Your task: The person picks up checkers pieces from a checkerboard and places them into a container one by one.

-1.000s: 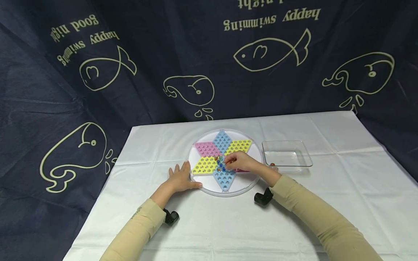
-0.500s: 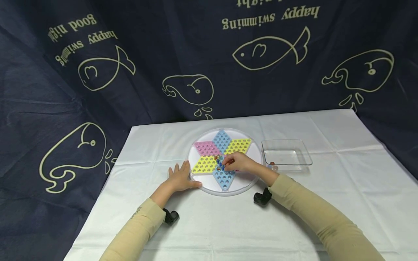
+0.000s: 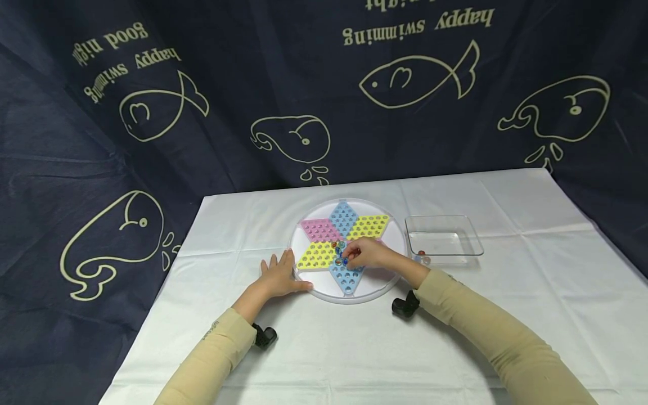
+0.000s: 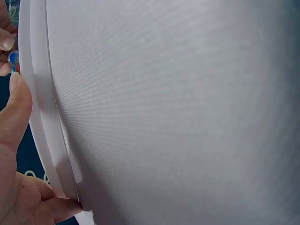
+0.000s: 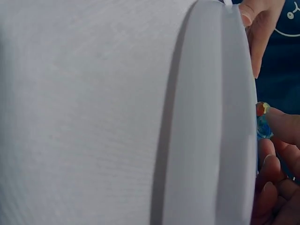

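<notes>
A round white Chinese checkers board [image 3: 377,284] carries a star of pink, yellow and blue fields dotted with holes. Several glass marbles [image 3: 338,262] sit in a cluster near its middle, on the side toward me. My right hand [image 3: 368,253] is over that cluster with curled fingers, thumb and fingertips pinching a bluish clear marble [image 5: 264,127] low at the board. An orange and yellow marble [image 5: 262,108] shows beside the thumb tip in the right wrist view. At the board's left edge my left hand [image 3: 278,278] rests with spread fingers, its thumb [image 4: 18,103] at the rim.
A clear rectangular container [image 3: 445,239] stands right of the board, with a few marbles [image 3: 422,253] in its near left corner. White cloth [image 3: 324,360] covers the table. A dark curtain [image 3: 223,67] with fish drawings hangs behind.
My right hand has shifted slightly left and down over the marble cluster. The left hand stays at the board's edge.
</notes>
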`<state>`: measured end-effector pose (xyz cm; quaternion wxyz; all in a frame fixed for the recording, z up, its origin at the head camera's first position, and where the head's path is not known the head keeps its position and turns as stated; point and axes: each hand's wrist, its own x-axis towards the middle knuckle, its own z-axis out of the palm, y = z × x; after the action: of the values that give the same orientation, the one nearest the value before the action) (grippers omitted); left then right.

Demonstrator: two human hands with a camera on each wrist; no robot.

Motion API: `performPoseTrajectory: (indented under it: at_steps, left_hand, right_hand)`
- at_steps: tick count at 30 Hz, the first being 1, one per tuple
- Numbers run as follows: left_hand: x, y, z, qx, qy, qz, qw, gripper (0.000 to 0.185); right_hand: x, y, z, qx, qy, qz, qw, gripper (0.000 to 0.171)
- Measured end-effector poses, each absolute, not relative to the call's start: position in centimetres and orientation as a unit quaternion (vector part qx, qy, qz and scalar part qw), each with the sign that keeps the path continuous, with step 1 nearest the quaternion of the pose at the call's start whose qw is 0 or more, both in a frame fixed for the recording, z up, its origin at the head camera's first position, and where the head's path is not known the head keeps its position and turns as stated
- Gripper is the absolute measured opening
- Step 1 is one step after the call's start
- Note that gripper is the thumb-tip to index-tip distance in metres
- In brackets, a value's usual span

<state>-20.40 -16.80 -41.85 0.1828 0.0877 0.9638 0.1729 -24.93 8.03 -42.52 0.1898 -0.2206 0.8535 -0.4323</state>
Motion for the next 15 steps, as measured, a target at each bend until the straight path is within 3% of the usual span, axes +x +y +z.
performPoseTrajectory:
  at_steps: [15]
  left_hand:
    - [-20.39,-16.84,-42.07,0.088,0.964,0.177,0.178,0.106]
  right_hand:
    - [-24.57,7.98,-42.45,-0.247,0.856,-0.419,0.178,0.014]
